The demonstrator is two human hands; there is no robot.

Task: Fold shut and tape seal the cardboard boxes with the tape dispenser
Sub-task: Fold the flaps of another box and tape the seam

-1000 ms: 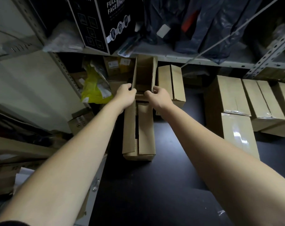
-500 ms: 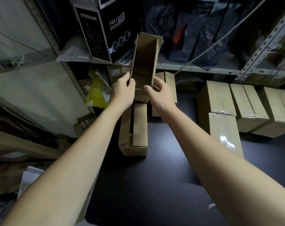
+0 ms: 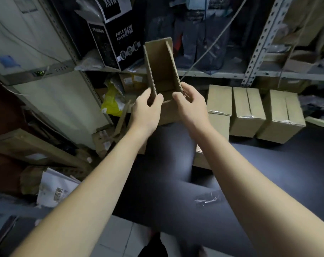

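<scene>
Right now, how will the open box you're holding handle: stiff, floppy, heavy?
Probably light: the open box looks empty, and the left hand and right hand hold it aloft by its near end. Its unsealed corrugated walls would likely skew if squeezed.

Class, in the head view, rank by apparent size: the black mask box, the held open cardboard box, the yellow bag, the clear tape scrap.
1. black mask box and open cardboard box: too alike to rank; the cardboard one is nearer.
2. yellow bag
3. clear tape scrap
</scene>
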